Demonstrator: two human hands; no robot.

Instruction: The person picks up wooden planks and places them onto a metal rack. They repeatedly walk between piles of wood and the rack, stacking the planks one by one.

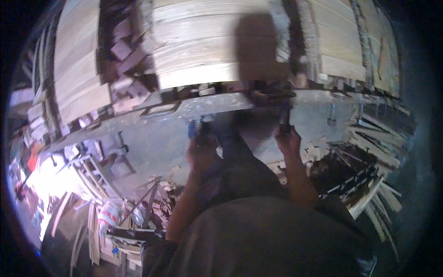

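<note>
My left hand (201,151) is closed at the near end of a threaded clamp screw (199,125), which points out from the front edge of the bench. My right hand (289,142) is wrapped round a dark, upright handle (285,121) a little to the right; its upper end meets the bench edge, and shadow hides its exact kind. Beyond both hands, pale boards (196,46) lie edge to edge on the bench as a panel. The shadow of a head and shoulders falls across its right part.
The metal bench rail (212,104) crosses in front of me. More clamp screws jut out at left (121,142) and right (332,115). Board panels stand at left (80,60) and right (337,37), with wood blocks (127,55) between. Offcuts (376,138) and a white sack (109,214) lie around.
</note>
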